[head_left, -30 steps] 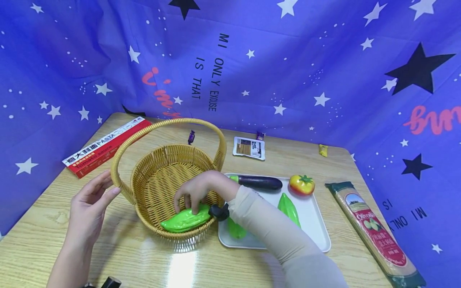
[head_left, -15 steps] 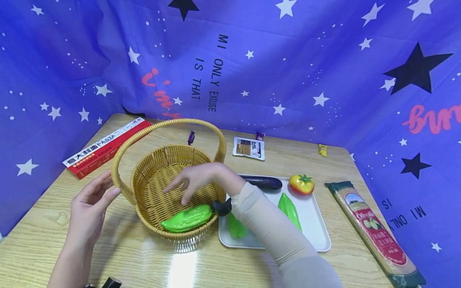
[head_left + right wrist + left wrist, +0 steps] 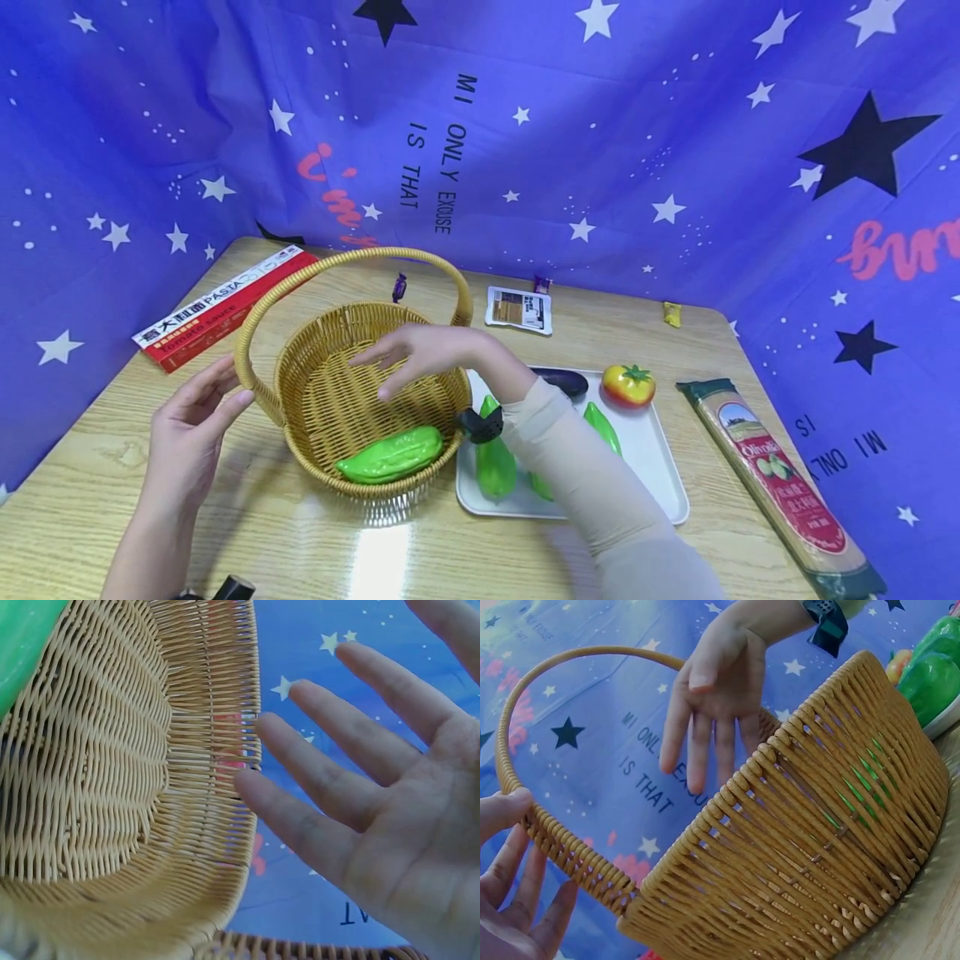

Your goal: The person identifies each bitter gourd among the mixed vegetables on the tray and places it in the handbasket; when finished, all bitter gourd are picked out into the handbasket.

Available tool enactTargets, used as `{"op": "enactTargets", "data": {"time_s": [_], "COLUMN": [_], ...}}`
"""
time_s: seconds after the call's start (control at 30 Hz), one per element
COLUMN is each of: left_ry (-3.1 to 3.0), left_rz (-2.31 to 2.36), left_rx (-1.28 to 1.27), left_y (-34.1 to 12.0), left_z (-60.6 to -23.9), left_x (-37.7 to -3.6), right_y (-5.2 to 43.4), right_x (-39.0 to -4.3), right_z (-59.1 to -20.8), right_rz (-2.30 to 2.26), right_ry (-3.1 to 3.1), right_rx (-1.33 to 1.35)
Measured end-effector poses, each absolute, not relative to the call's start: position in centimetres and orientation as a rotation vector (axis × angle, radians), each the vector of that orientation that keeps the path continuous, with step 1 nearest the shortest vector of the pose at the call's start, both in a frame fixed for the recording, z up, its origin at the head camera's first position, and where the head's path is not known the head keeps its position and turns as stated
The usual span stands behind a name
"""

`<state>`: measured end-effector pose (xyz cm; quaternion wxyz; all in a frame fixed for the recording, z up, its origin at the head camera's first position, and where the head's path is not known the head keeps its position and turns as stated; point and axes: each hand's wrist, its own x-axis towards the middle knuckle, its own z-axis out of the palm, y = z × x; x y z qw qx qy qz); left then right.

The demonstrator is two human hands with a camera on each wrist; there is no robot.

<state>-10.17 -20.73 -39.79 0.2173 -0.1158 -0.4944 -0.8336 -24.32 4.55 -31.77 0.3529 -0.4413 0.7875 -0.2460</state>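
Observation:
In the head view, a green ridged toy vegetable (image 3: 390,456), long and pointed, lies inside the round wicker basket (image 3: 292,437) along its near side. My left hand (image 3: 187,425) holds the basket's handle at its left foot, thumb in front and fingers behind. The left wrist view shows that thumb on the woven handle (image 3: 577,851). Above the basket hovers my right hand (image 3: 431,354), its fingers extended and holding nothing. In the right wrist view, the right hand (image 3: 375,795) has spread fingers near the basket rim, apart from the green vegetable (image 3: 22,645).
A white tray (image 3: 652,475) right of the basket bears more green vegetables (image 3: 495,462), an eggplant (image 3: 562,381) and a tomato (image 3: 628,386). A pasta box (image 3: 225,308) lies far left, a pasta bag (image 3: 780,483) far right. Small packets (image 3: 519,309) lie behind.
My right hand has let go of the green vegetable in the basket and risen above it, shifting slightly right and away. My left hand stays at the handle.

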Motion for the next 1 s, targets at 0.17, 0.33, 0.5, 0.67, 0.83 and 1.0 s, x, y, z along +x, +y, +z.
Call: {"op": "enactTargets", "data": {"time_s": [0.17, 0.33, 0.5, 0.67, 0.83, 1.0], "left_ry": [-1.37, -1.363, -1.372, -1.394, -1.38, -1.371], "left_rz": [-2.318, -2.324, -2.325, -2.316, -2.323, -2.326], "left_rx": [-0.316, -0.321, -0.312, -0.266, -0.286, -0.303], "left_y": [-20.7, -20.6, -20.6, -20.6, -20.7, -20.7], "left_z": [-39.7, -39.7, -39.7, -39.7, -39.7, -39.7], "left_x": [-10.2, -10.2, -10.2, -10.1, -10.0, -10.0], "right_y": [5.9, 7.2, 8.6, 10.1, 11.5, 13.1], "right_x": [-23.7, -23.0, -22.0, -20.3, -19.0, -17.9], "right_z": [-31.1, -30.7, -30.3, -29.7, -29.4, -29.1], "right_rz": [-0.72, -0.819, -0.926, -1.002, -1.075, -1.131], "right_ry": [2.179, 2.258, 2.319, 2.402, 2.465, 2.527], "right_rx": [-1.132, -1.145, -1.144, -1.06, -1.009, -0.955]}}
